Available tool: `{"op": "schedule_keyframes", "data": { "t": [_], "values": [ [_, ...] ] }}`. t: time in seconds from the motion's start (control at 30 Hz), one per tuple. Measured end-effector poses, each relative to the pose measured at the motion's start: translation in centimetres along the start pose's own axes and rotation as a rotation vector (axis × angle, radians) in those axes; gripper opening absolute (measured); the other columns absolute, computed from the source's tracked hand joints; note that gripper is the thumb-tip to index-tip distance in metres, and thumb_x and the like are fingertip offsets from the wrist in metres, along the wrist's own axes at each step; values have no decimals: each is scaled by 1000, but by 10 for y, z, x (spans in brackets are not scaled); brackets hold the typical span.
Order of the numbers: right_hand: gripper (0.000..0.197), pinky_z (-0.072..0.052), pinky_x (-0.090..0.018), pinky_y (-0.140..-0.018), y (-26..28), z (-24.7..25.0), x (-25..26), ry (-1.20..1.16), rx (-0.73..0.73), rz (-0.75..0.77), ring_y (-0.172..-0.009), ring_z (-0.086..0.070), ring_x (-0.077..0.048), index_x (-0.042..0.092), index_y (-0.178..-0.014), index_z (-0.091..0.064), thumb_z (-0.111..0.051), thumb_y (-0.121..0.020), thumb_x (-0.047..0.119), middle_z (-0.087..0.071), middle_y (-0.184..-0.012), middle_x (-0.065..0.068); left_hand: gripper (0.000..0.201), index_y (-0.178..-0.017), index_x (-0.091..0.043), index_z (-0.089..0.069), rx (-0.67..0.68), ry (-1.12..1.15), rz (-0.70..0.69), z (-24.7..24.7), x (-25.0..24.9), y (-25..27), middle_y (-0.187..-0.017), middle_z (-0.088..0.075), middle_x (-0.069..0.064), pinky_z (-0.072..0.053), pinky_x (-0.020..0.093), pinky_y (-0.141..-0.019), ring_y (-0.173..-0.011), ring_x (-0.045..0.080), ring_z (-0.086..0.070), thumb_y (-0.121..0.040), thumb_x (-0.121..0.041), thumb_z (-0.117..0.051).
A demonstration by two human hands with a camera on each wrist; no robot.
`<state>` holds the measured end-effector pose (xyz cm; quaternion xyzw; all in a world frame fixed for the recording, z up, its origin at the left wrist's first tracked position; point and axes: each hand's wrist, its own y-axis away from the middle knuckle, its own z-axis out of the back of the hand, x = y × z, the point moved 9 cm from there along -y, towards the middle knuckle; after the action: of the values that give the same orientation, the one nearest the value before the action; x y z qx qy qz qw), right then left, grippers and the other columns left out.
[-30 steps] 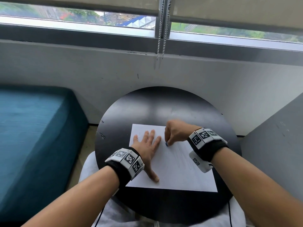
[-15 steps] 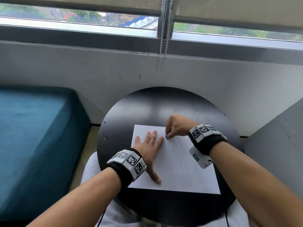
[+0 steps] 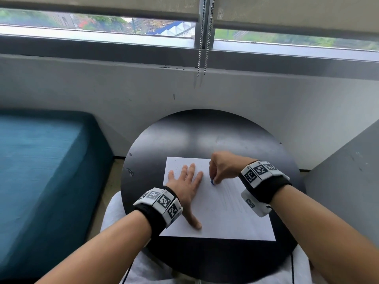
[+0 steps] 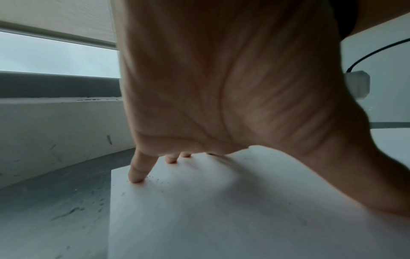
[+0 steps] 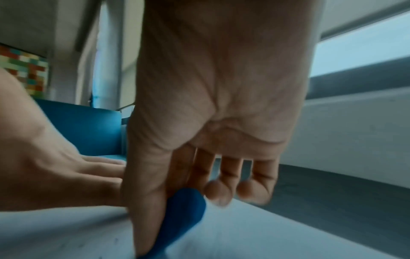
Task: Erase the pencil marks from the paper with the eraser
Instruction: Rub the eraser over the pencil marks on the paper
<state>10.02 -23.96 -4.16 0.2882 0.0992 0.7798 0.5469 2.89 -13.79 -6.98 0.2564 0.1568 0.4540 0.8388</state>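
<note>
The blue eraser [image 3: 212, 182] [image 5: 179, 226] sits pinched between the thumb and curled fingers of the right hand [image 3: 224, 168] [image 5: 213, 122], its tip down on the white sheet of paper [image 3: 231, 218] [image 4: 221, 219] near the sheet's far middle. The paper lies on a round black table [image 3: 205, 130]. The left hand [image 3: 187, 187] [image 4: 221, 78] rests flat on the sheet's left part, fingers straight and spread, just beside the eraser. Faint pencil strokes [image 3: 230, 193] run to the right of the eraser (dark crumbs dot the paper's far left corner).
</note>
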Motion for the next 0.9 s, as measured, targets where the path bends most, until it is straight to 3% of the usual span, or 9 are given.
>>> {"op": "schedule_keyframes", "data": {
  "t": [0.07,0.2,0.37,0.53,0.7,0.83,0.9],
  "values": [
    [9,-47,-27,-59,-2,1,1,-8,27,6,-72,-68,-19,18,-73,-77,-81,-65,17,-74,-75,-2,152,-153,-14,22,5,0,0,0,0,-1,-160,28,14,1,64,-117,-149,34,22,-56,-75,-78],
    [7,-47,-29,-61,2,12,-3,-72,-118,18,-69,-63,-16,19,-72,-76,-79,-66,18,-72,-75,0,152,-154,-13,22,-4,-9,-1,1,0,1,-161,27,14,0,64,-118,-149,34,21,-57,-75,-78],
    [9,-54,-35,-64,7,-10,0,-7,66,26,-71,-67,-19,24,-66,-75,-81,-60,21,-72,-72,-1,152,-153,-14,23,11,0,3,0,-1,1,-160,29,14,1,63,-118,-149,34,23,-57,-74,-78],
    [8,-50,-34,-64,7,7,-4,-87,-121,30,-73,-65,-20,17,-75,-77,-79,-66,17,-72,-76,-3,152,-154,-14,21,-6,-2,-2,1,-1,2,-160,28,14,-1,64,-118,-149,33,22,-57,-75,-78],
    [11,-50,-29,-62,17,-15,-1,-25,87,8,-75,-68,-18,19,-72,-77,-82,-62,18,-73,-76,-1,152,-154,-14,21,0,8,7,1,0,1,-160,28,13,0,63,-118,-149,33,22,-57,-73,-80],
    [9,-47,-30,-63,19,2,-6,-83,-108,8,-73,-62,-14,20,-76,-77,-80,-67,19,-71,-77,4,152,-155,-15,20,-16,4,0,1,0,-1,-161,27,13,-1,63,-118,-149,34,21,-56,-74,-79],
    [9,-52,-34,-66,25,-8,-11,-117,-56,0,-71,-64,-16,19,-72,-76,-79,-64,18,-71,-74,4,153,-155,-18,20,-24,7,-1,0,0,-2,-161,26,13,-1,64,-118,-149,34,20,-54,-75,-80]
  ]
}}
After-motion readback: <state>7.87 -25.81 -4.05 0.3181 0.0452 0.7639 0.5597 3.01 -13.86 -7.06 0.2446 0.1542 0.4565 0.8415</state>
